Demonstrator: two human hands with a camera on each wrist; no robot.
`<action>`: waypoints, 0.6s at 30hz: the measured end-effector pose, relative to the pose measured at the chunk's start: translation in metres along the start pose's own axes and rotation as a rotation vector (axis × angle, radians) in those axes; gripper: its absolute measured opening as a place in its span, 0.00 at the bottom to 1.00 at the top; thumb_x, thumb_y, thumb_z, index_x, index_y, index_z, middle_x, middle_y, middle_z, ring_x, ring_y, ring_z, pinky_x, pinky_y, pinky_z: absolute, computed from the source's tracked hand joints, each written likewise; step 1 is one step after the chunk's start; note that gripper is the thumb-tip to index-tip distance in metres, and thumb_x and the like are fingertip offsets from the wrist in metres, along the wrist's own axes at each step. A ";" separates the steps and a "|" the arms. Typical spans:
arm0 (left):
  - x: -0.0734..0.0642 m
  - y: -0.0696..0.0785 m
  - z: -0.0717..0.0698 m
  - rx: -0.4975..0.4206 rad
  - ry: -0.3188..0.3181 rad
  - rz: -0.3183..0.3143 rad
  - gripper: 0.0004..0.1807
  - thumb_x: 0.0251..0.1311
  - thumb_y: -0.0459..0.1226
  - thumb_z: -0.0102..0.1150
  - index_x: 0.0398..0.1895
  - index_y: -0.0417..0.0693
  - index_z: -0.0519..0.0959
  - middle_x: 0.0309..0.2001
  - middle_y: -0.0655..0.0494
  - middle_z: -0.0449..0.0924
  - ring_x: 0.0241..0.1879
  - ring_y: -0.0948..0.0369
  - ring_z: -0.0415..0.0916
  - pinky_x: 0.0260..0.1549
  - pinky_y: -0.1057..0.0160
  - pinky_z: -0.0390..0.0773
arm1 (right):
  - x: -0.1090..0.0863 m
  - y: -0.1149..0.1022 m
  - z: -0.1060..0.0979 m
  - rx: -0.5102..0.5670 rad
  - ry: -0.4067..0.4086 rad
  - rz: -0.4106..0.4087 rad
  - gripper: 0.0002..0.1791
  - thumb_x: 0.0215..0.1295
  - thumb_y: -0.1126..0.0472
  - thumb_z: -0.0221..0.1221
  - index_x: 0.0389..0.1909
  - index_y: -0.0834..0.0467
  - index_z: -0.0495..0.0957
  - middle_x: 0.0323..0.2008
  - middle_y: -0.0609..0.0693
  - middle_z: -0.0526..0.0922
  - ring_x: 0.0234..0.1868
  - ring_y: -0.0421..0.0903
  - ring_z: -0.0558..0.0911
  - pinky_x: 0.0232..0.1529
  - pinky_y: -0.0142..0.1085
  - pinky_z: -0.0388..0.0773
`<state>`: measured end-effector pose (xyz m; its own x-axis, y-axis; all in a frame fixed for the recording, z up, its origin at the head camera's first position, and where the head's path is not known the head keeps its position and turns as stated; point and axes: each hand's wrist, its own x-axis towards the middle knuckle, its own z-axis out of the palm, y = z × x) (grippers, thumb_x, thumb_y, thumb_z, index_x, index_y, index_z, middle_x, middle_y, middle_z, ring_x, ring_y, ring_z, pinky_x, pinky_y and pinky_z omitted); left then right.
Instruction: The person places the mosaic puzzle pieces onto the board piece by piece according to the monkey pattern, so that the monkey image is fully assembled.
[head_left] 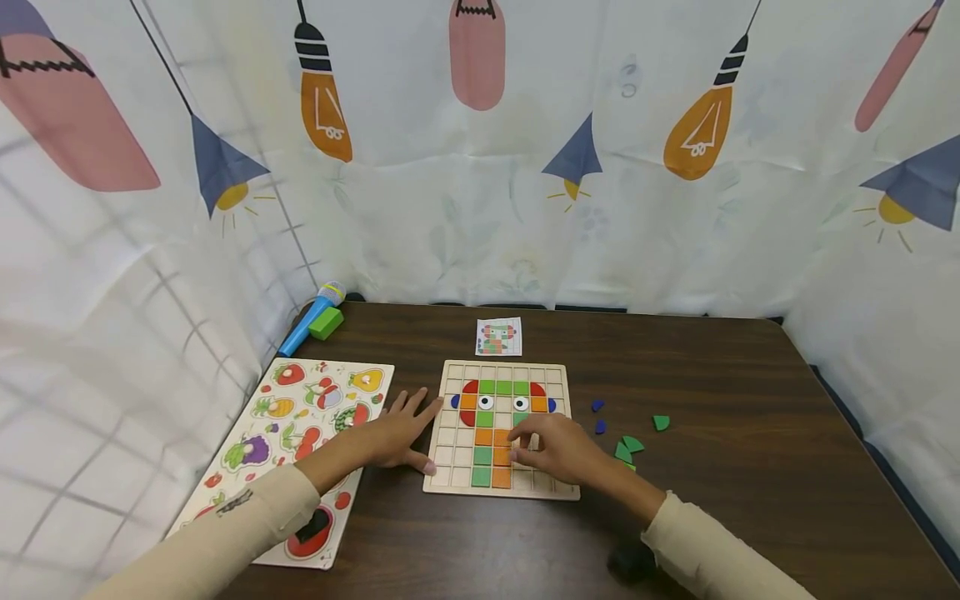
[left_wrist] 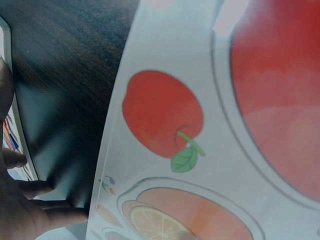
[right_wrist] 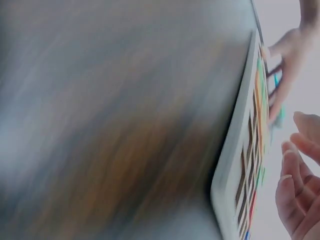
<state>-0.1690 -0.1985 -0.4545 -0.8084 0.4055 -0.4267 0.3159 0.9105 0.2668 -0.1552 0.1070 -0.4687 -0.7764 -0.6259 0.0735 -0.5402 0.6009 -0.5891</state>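
Observation:
A square wooden grid board [head_left: 453,458] lies mid-table, with red, green, orange, blue and eye-patterned tiles forming a figure. My left hand [head_left: 397,433] spreads its fingers at the board's left edge, thumb by the lower left corner. Over the board's right half is my right hand [head_left: 558,450], its bent thumb and index finger apart beside the column of orange tiles [head_left: 502,457]. In the right wrist view that right hand [right_wrist: 302,185] shows loosely bent fingers with no piece visible between them. The wrist covers some right-hand cells.
Loose green pieces [head_left: 632,443] and blue pieces [head_left: 597,406] lie right of the board. Behind it sits a small pattern card [head_left: 498,337]. A fruit-and-vegetable puzzle board [head_left: 258,408] occupies the left, under the left forearm. A toy microphone [head_left: 303,327] and green block [head_left: 326,323] lie behind that.

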 end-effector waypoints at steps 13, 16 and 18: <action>0.001 -0.002 0.001 0.007 0.005 0.011 0.59 0.53 0.61 0.69 0.80 0.48 0.50 0.79 0.34 0.43 0.76 0.28 0.41 0.66 0.28 0.57 | -0.054 0.075 -0.056 0.061 -0.026 0.010 0.11 0.67 0.56 0.66 0.48 0.53 0.86 0.39 0.42 0.81 0.27 0.35 0.72 0.28 0.28 0.73; 0.001 -0.002 0.001 0.010 0.004 0.011 0.58 0.53 0.61 0.69 0.81 0.48 0.50 0.79 0.34 0.42 0.76 0.28 0.41 0.66 0.28 0.57 | -0.069 0.089 -0.067 0.073 -0.040 0.029 0.13 0.68 0.54 0.65 0.50 0.52 0.86 0.42 0.45 0.81 0.29 0.35 0.73 0.31 0.29 0.75; 0.001 -0.002 0.001 0.011 0.005 0.012 0.58 0.53 0.61 0.69 0.81 0.48 0.50 0.79 0.34 0.42 0.76 0.28 0.41 0.66 0.28 0.57 | -0.078 0.097 -0.073 0.061 -0.043 0.038 0.14 0.68 0.53 0.65 0.52 0.51 0.85 0.44 0.46 0.80 0.31 0.34 0.72 0.31 0.30 0.74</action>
<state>-0.1704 -0.2000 -0.4564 -0.8067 0.4163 -0.4194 0.3311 0.9063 0.2627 -0.1709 0.2500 -0.4731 -0.7806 -0.6249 0.0160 -0.4888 0.5942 -0.6388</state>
